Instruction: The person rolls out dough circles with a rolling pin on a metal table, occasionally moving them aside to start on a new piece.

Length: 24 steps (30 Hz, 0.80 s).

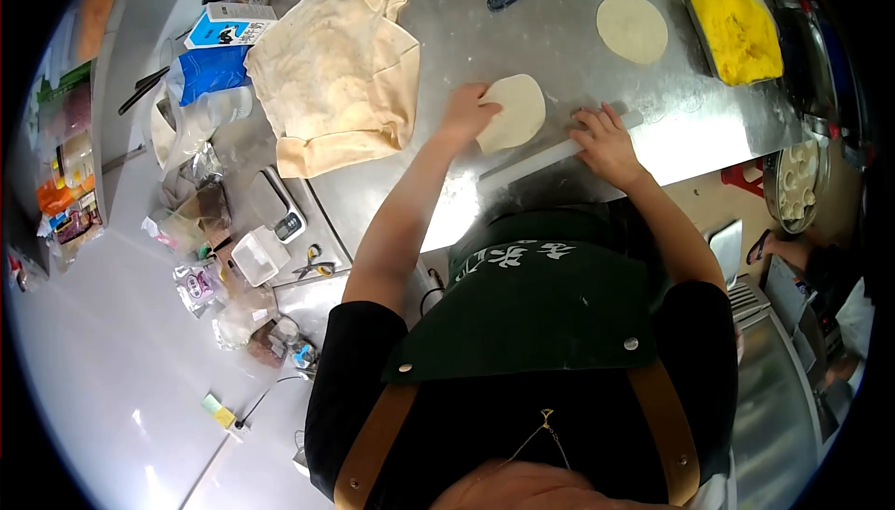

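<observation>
You wear a black short-sleeved shirt under a dark green apron (550,310) with white lettering, 2 tan leather straps (373,445) and metal rivets.

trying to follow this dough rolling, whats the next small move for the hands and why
Probably roll the rolling pin forward onto the dough round. The right hand rests on the pin, which lies just at the round's near edge, and the left hand touches the round's side. It looks thicker and smaller than the two rolled rounds beyond.

A commercial kitchen or bakery. A long stainless steel worktable (559,34) holds rolled dough rounds (631,27), a digital scale (284,202), and a tray of yellow filling (736,30). The person wears an apron (541,314).
</observation>
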### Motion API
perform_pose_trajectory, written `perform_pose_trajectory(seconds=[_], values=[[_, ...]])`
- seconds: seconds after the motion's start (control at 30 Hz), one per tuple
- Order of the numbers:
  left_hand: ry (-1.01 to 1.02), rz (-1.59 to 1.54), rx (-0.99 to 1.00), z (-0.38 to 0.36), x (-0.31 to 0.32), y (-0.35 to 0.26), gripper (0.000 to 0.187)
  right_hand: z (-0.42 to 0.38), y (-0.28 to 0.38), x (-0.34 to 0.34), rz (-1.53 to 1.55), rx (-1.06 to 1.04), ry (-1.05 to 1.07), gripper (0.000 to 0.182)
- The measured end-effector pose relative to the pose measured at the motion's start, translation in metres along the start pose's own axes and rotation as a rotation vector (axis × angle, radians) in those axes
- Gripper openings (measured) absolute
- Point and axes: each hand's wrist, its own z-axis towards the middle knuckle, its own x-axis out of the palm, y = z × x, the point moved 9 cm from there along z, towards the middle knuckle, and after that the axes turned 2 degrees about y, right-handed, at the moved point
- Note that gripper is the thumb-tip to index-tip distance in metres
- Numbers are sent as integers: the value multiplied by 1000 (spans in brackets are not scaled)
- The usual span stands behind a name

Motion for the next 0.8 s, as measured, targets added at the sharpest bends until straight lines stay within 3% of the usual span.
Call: perform_pose_trajectory(seconds=[0.1,0.23,0.37,0.53,0.63,0.8], values=[[-19,90,56,8,-10,68,31,14,18,-15,31,-34,-31,36],[2,29,42,-7,-18,89,31,53,38,-1,-32,-123,-36,31],[32,-36,32,-4,-17,110,29,93,38,17,-55,-33,-28,34],[20,-326,-7,7,-19,113,30,107,36,16,-140,191,-288,44],[65,-441,18,15,-19,103,30,85,35,27,-177,217,-288,48],[197,-178,-15,37,-18,97,34,151,24,21,-236,268,-233,56]])
